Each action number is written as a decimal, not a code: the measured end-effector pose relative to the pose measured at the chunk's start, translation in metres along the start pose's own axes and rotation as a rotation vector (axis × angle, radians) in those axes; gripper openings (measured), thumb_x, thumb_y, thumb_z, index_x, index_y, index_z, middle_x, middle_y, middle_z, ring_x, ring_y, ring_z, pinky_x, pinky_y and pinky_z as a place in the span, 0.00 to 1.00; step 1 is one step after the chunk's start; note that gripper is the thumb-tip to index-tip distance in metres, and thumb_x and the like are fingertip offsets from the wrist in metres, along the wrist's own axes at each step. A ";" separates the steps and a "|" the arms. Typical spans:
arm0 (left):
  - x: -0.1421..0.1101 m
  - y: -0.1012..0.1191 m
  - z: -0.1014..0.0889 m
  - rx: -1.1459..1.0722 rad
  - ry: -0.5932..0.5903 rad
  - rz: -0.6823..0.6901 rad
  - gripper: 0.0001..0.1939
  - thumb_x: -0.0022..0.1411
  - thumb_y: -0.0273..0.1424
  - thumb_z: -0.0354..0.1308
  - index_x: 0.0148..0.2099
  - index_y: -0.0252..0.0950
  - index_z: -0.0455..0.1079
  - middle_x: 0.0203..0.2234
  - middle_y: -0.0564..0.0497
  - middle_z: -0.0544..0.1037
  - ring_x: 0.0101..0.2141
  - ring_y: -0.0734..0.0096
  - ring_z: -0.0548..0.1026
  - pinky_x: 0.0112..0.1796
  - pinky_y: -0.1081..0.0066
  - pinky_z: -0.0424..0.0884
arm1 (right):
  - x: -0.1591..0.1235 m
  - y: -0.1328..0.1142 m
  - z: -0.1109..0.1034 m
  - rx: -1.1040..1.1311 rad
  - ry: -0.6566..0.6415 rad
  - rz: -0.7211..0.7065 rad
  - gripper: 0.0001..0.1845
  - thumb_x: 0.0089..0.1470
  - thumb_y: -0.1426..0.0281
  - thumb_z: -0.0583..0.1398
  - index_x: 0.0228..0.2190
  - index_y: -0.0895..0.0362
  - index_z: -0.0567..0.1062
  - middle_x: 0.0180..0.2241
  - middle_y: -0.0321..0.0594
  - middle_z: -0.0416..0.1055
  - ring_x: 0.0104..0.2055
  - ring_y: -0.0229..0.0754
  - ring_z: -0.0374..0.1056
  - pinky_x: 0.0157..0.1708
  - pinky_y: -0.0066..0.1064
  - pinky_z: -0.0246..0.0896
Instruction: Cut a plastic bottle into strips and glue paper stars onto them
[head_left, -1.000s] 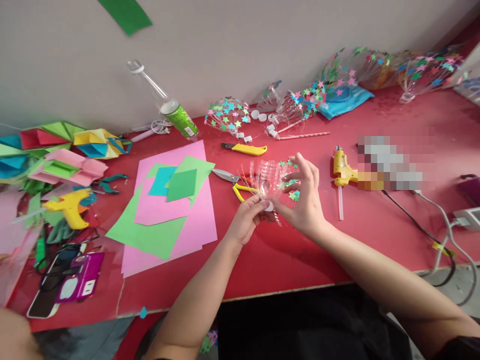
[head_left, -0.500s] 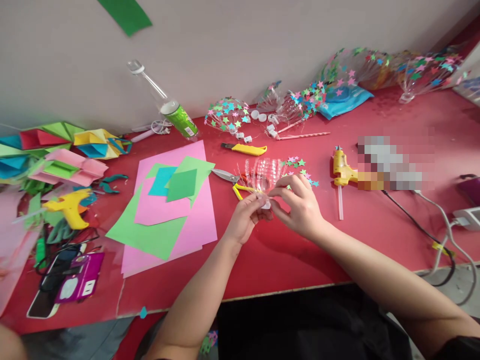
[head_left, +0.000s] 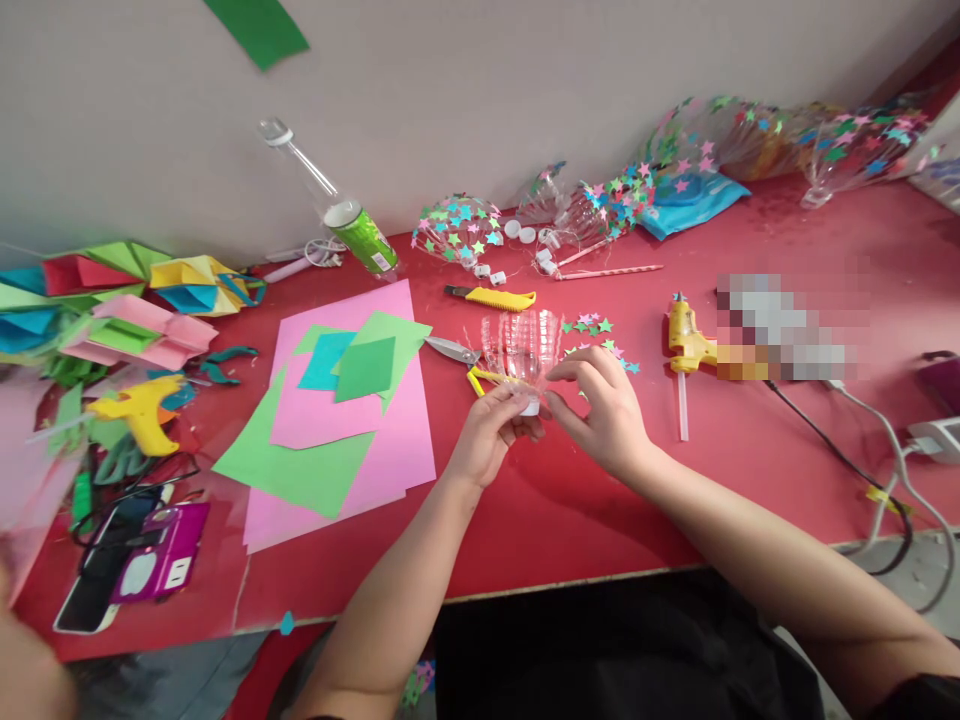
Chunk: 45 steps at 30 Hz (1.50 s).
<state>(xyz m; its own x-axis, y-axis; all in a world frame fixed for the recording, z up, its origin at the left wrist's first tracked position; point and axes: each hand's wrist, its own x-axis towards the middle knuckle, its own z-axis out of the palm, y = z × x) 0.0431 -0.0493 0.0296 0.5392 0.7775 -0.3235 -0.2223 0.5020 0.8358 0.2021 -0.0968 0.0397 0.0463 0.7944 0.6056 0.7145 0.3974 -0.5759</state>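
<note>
My left hand is closed round the white-capped neck of a clear plastic bottle top, its wall cut into thin strips that fan away from me. At the right side of its neck are the thumb and forefinger of my right hand, curled as if round one strip; the strip between them is hardly visible. Just left of the bottle top lie scissors with yellow handles, partly hidden behind it. Small paper stars are scattered to its right. A yellow utility knife rests behind.
Pink and green paper sheets lie at left, near a yellow glue gun. Another glue gun lies at right with cables. A cut bottle and star-tipped bottle pieces line the wall. Part of another person shows at lower left.
My right fingers have shifted slightly right, away from my left thumb. The bottle top has turned a little more upright in my left hand, and the other person's arm reaches further into view.
</note>
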 end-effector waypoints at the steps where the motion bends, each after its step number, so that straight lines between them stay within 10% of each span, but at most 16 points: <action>1: 0.000 0.000 0.000 0.004 0.002 -0.002 0.13 0.53 0.36 0.64 0.37 0.32 0.72 0.20 0.54 0.74 0.21 0.76 0.73 0.26 0.75 0.69 | 0.000 0.000 0.000 0.015 0.004 -0.001 0.03 0.61 0.71 0.56 0.37 0.54 0.70 0.36 0.43 0.70 0.39 0.47 0.65 0.39 0.41 0.62; 15: 0.000 0.001 0.005 0.087 0.035 0.025 0.13 0.52 0.35 0.65 0.36 0.32 0.71 0.22 0.54 0.76 0.21 0.76 0.73 0.26 0.74 0.69 | 0.003 0.002 0.000 0.241 -0.067 0.222 0.03 0.58 0.73 0.58 0.35 0.56 0.73 0.32 0.38 0.66 0.36 0.41 0.65 0.37 0.35 0.63; 36: 0.002 0.000 0.002 0.043 0.030 -0.024 0.14 0.52 0.38 0.65 0.34 0.32 0.71 0.20 0.54 0.73 0.20 0.77 0.72 0.25 0.76 0.68 | 0.000 0.003 0.003 0.127 -0.111 -0.071 0.07 0.60 0.74 0.57 0.31 0.57 0.74 0.30 0.41 0.68 0.33 0.44 0.65 0.34 0.36 0.61; 45: 0.001 -0.001 0.001 0.037 -0.079 -0.043 0.14 0.56 0.39 0.64 0.35 0.32 0.72 0.22 0.52 0.75 0.24 0.75 0.74 0.28 0.75 0.69 | 0.002 0.001 -0.003 0.222 -0.091 0.096 0.08 0.60 0.74 0.58 0.28 0.55 0.72 0.30 0.39 0.69 0.34 0.42 0.66 0.36 0.35 0.63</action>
<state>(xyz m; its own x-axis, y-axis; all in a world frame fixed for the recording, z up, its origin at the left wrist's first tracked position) 0.0445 -0.0493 0.0288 0.6102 0.7226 -0.3248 -0.1683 0.5188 0.8381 0.2049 -0.0957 0.0418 0.0362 0.8672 0.4966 0.5386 0.4017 -0.7406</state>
